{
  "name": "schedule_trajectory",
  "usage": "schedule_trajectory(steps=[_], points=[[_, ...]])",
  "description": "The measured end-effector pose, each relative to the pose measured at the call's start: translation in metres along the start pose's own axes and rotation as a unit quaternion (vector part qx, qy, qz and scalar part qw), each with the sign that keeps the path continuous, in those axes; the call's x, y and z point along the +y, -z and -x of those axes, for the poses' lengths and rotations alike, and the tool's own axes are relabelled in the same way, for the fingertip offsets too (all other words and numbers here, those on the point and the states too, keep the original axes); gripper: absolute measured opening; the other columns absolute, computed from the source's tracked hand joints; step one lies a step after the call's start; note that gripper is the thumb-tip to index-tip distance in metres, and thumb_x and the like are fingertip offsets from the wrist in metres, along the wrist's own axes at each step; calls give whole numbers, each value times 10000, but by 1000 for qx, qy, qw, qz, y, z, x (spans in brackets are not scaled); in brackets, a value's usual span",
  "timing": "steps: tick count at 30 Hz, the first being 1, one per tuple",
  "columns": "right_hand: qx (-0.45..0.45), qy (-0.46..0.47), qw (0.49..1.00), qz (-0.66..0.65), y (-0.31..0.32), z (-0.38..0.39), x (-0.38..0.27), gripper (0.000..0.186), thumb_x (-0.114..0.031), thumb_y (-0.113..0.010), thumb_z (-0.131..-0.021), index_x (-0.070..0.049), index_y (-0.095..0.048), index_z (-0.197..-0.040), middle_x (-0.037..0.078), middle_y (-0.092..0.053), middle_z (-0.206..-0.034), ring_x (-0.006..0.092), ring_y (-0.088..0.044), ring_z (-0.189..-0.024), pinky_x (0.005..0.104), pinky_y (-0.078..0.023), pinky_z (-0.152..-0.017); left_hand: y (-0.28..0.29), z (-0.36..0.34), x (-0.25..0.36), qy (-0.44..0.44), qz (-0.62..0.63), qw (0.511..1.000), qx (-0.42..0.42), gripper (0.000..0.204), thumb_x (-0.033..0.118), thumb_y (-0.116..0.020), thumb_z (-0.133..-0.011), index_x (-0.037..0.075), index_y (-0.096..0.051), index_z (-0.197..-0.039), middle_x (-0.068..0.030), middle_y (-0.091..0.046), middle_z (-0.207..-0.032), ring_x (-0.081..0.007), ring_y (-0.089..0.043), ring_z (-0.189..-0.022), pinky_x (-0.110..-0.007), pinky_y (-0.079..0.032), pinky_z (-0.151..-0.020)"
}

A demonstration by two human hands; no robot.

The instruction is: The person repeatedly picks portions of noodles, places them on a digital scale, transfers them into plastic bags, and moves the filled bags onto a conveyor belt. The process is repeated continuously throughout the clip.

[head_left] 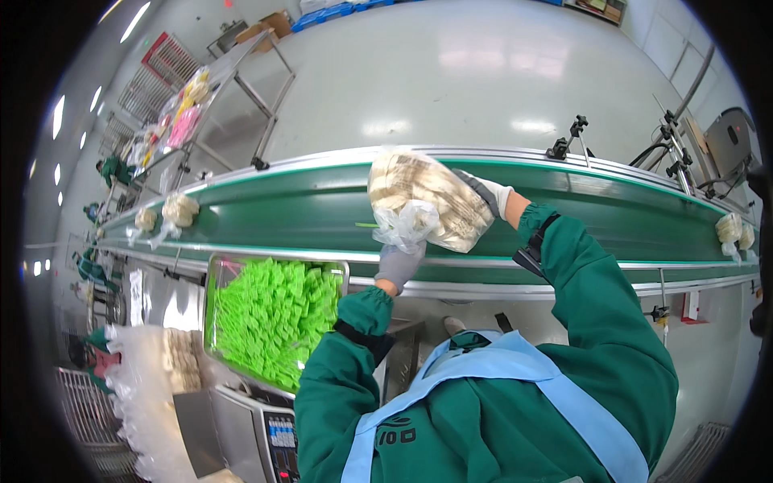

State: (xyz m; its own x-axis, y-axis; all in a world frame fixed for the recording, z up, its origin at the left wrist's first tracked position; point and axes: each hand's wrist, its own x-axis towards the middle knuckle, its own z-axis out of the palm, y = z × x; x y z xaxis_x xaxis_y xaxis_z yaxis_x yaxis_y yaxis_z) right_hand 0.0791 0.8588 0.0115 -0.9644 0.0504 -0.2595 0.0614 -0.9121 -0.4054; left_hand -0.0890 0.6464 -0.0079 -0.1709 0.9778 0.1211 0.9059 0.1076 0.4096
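Note:
Over the conveyor belt (298, 201) I hold up a clear plastic bag (423, 189) packed with cream-coloured pieces whose kind I cannot make out. My gloved left hand (398, 264) is closed round the gathered neck of the bag, at its lower end. A thin bright green strip (366, 225) sticks out to the left of that neck. The gloved right hand (489, 193) grips the bag's right side, with its fingertips partly hidden. Nearest to my left forearm is a metal tray (348, 278) heaped with bright green plastic tag ties (278, 322).
Similar filled bags lie on the belt at the left (180, 209) and far right (729, 229). A weighing scale (278, 435) and a pile of clear plastic bags (141, 394) stand at lower left. Black clamps on rods (578, 129) rise along the belt's far edge. Other people work far left.

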Motion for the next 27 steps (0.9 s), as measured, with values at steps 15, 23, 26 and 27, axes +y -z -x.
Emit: schedule_trajectory(steps=[15, 23, 26, 27], points=[[322, 418, 537, 658, -22, 16, 51, 466, -55, -598, -916, 58, -453, -1345, 169, -510, -1348, 251, -497, -1238, 351, -396, -1058, 18, 43, -11, 157, 218, 960, 81, 502, 172, -534, -876, 73, -443, -1360, -226, -568, -1232, -380, -557, -1122, -446, -437, -977], [-183, 157, 636, 733, -167, -42, 214, 346, -57, -658, -792, -12, -613, -1132, 146, -646, -1049, 302, -623, -972, 381, -485, -879, 162, 385, -44, 513, 43, 778, 360, 348, 139, -553, -912, 31, -567, -1243, -204, -637, -1105, -335, -620, -1030, -384, -484, -891], [-325, 161, 514, 777, -211, -63, 269, 349, -168, -687, -773, -42, -617, -1091, 133, -650, -987, 333, -601, -945, 419, -454, -837, 206, 545, -59, 614, -65, 630, 471, 328, 159, -543, -894, 38, -581, -1196, -207, -618, -1029, -326, -611, -926, -384, -494, -784], [-349, 146, 508, 774, -222, -68, 287, 346, -172, -688, -774, -44, -615, -1087, 129, -649, -980, 331, -599, -944, 420, -452, -831, 223, 599, -67, 609, -86, 570, 545, 383, 175, -572, -869, 16, -564, -1218, -210, -604, -1096, -320, -589, -999, -388, -480, -837]])
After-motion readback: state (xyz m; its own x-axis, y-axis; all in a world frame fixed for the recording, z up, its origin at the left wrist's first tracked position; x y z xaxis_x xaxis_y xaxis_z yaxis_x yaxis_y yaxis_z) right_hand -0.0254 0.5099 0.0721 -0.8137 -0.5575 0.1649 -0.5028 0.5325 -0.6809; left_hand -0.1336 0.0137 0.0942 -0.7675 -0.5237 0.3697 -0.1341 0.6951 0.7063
